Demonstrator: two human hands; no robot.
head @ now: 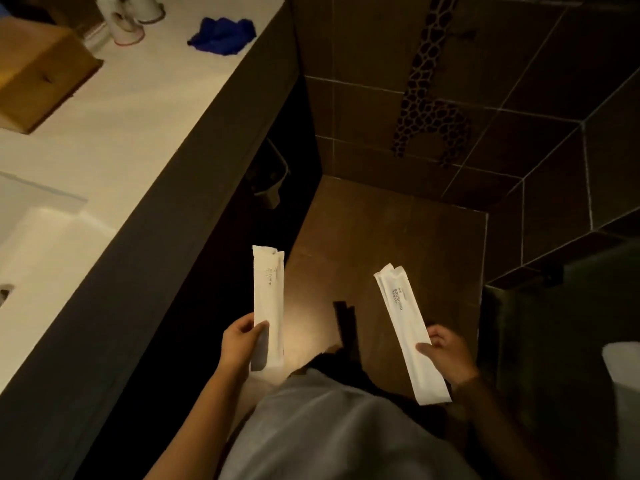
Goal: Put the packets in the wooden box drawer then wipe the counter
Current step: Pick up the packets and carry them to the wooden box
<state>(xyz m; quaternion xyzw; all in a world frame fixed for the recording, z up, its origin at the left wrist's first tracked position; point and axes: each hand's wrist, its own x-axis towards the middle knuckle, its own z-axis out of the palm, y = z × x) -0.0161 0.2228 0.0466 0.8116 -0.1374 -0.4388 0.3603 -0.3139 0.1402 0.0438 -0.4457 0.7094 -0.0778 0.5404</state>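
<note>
My left hand (240,344) grips the lower part of a long white packet (268,299), held upright over the dark floor beside the counter. In my right hand (446,355) is a second white packet (403,327) with printed text, tilted to the left. Each packet looks like two thin sleeves stacked together. The wooden box (38,77) sits on the white counter (138,109) at the upper left, far from both hands. A crumpled blue cloth (223,34) lies on the counter near its far edge.
Two white cups (121,19) stand behind the wooden box. A white sink basin (38,237) is set into the counter at left. The dark counter front (166,216) runs diagonally. A bin (270,174) stands under the counter. Brown tiled walls and floor lie to the right.
</note>
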